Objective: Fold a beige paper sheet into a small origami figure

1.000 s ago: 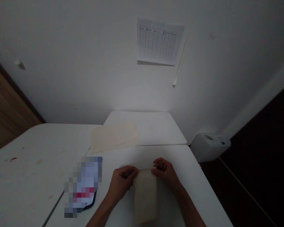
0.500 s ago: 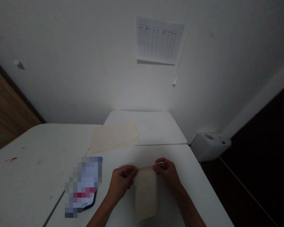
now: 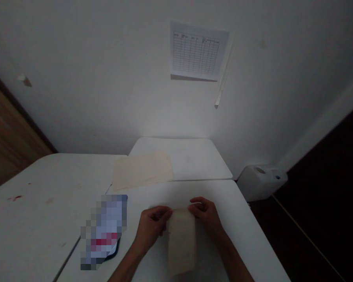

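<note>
Pinching the left corner of a narrow beige sheet (image 3: 181,243), the left hand (image 3: 153,223) holds it over the white table (image 3: 223,219). The right hand (image 3: 205,216) has its thumb at the other corner, forefinger raised; whether it grips, I can't tell. A wider beige sheet (image 3: 142,171) lies beyond; a printed chart (image 3: 197,51) hangs on the wall (image 3: 106,78).

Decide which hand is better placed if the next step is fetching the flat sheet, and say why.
Probably the left hand: the flat sheet lies ahead of it, while the right hand is farther off. Both hands pinch the cream piece.
</note>
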`<state>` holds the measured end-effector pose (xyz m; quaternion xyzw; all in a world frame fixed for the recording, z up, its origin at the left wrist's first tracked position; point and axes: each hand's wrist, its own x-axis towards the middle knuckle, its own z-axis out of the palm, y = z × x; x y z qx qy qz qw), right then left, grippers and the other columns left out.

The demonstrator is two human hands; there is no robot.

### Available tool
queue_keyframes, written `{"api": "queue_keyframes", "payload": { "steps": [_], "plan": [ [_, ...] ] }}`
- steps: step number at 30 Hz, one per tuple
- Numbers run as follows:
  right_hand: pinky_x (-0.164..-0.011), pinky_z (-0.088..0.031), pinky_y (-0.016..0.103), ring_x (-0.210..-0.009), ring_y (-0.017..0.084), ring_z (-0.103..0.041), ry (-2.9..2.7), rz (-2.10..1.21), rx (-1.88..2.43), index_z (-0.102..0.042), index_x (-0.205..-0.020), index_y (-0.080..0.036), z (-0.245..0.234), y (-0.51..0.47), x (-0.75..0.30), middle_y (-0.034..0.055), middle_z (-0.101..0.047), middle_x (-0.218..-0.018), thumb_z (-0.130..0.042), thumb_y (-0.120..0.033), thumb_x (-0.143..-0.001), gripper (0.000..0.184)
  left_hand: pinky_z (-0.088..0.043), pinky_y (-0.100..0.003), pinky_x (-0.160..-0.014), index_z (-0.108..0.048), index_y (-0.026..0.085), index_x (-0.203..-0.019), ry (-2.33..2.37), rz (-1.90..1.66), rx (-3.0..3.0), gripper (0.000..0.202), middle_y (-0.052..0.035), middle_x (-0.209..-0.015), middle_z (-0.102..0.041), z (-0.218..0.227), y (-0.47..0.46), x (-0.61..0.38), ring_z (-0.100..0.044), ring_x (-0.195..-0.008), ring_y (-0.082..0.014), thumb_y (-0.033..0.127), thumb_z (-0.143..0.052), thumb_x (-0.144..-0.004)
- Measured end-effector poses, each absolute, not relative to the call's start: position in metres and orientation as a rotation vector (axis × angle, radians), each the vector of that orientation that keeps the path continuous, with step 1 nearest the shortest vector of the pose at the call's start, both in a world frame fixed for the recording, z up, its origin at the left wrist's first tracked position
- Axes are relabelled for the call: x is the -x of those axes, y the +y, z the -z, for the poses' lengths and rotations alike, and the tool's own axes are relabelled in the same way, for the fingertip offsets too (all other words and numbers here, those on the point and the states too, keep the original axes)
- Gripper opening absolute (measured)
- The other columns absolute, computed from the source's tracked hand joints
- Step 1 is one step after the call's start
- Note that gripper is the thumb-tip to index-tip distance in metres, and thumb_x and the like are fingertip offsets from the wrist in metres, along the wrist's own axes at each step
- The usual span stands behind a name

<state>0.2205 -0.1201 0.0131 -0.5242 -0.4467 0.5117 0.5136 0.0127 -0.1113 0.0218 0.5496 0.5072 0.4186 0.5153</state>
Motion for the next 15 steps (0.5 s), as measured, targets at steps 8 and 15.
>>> {"api": "queue_keyframes", "payload": {
  "steps": [8, 15],
  "plan": [
    [-0.055, -0.047, 0.027, -0.060, 0.019, -0.063, -1.101, -1.145, 1.286, -0.068, -0.078, -0.016, -0.0076, -0.1186, -0.2216, 0.0053, -0.071, -0.067, -0.079, -0.050, -0.062, 0.040, -0.036, -0.018, -0.031, -0.071, 0.013, -0.086, 1.224, -1.006, -1.274, 0.038, -0.0012, -0.056, -0.062, -0.0205, -0.1117, -0.0151, -0.048, -0.039, -0.0097, 0.047, -0.072, -0.067],
    [-0.054, -0.047, 0.027, -0.058, 0.018, -0.063, -1.113, -1.132, 1.300, -0.068, -0.079, -0.016, -0.0074, -0.1181, -0.2222, 0.0046, -0.070, -0.065, -0.080, -0.047, -0.062, 0.037, -0.036, -0.017, -0.031, -0.070, 0.013, -0.080, 1.234, -1.013, -1.316, 0.035, -0.0007, -0.054, -0.060, -0.0176, -0.1107, -0.0139, -0.046, -0.038, -0.0086, 0.047, -0.070, -0.070]
  ]
}}
